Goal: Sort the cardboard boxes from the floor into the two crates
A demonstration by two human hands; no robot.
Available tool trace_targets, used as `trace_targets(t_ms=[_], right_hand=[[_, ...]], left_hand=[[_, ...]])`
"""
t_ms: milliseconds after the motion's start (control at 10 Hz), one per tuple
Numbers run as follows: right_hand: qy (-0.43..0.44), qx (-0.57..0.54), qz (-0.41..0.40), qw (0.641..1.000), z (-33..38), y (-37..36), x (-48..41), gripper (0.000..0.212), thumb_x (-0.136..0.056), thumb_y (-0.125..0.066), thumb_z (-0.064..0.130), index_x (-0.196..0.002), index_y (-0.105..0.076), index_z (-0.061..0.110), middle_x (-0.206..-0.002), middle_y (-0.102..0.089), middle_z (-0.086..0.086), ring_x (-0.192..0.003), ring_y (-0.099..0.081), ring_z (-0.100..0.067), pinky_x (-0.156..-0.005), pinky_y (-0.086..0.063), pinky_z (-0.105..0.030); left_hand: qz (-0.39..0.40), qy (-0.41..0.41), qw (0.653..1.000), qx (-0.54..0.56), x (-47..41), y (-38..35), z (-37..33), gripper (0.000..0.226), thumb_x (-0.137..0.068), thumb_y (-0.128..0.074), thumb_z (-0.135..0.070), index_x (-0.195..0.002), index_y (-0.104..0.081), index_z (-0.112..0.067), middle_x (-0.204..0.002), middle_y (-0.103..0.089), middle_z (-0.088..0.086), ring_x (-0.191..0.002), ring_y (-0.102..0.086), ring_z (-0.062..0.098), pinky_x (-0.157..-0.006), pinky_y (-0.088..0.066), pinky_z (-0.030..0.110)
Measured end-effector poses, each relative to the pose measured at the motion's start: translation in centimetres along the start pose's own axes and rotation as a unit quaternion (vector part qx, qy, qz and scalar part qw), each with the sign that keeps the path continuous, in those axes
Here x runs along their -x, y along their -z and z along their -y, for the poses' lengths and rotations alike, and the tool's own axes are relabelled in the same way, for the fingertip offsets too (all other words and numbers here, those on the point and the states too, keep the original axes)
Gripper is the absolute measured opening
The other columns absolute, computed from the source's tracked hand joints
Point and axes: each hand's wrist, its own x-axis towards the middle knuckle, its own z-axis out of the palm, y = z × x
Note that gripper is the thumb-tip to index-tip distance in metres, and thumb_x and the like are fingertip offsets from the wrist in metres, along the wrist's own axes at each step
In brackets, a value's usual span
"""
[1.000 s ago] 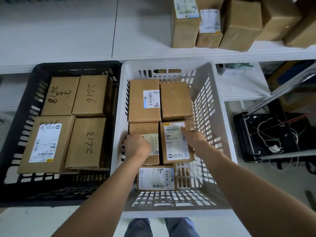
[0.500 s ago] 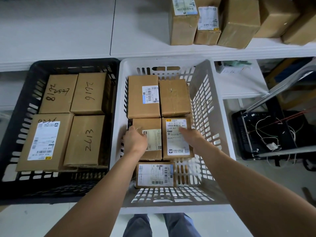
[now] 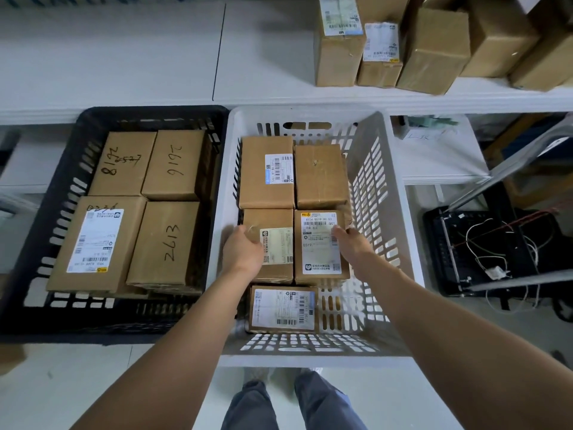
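Left grip [image 3: 242,254] and right grip [image 3: 353,246] released, flanking the middle boxes [image 3: 319,243]; we should nudge them square within the white crate [image 3: 307,114].

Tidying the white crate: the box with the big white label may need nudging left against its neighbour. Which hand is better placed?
Right. The right hand is at the right edge of the big-label box, so it could push leftward; the left hand is over the neighbouring box.
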Motion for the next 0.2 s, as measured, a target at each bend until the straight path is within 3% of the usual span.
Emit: trace_targets(t_ms=[100,200], right_hand=[[0.031,0.000,-0.042,0.999,0.6,0.2,0.5,0.040,-0.098,-0.040,0.036,-0.118,-0.058,0.007,-0.081,-0.060,-0.002,-0.066,-0.054,-0.013,-0.050,-0.037,-0.022],[0.111,-0.020,-0.110,0.988,1.7,0.5,1.5,0.034,-0.098,-0.043,0.030,-0.116,-0.060,0.007,-0.089,-0.065,-0.004,-0.068,-0.055,-0.011,-0.055,-0.039,-0.020]], left_hand=[[-0.017,-0.020,1.000,0.003,0.5,0.6,0.0,0.019,-0.098,-0.042,-0.013,-0.113,-0.052,-0.009,-0.120,-0.057,0.003,-0.104,-0.063,0.025,-0.044,-0.038,0.012],[-0.046,-0.045,0.996,0.058,1.2,1.6,-0.8,0.013,-0.098,-0.042,-0.013,-0.107,-0.051,-0.015,-0.106,-0.054,-0.004,-0.098,-0.057,0.017,-0.049,-0.037,0.009]])
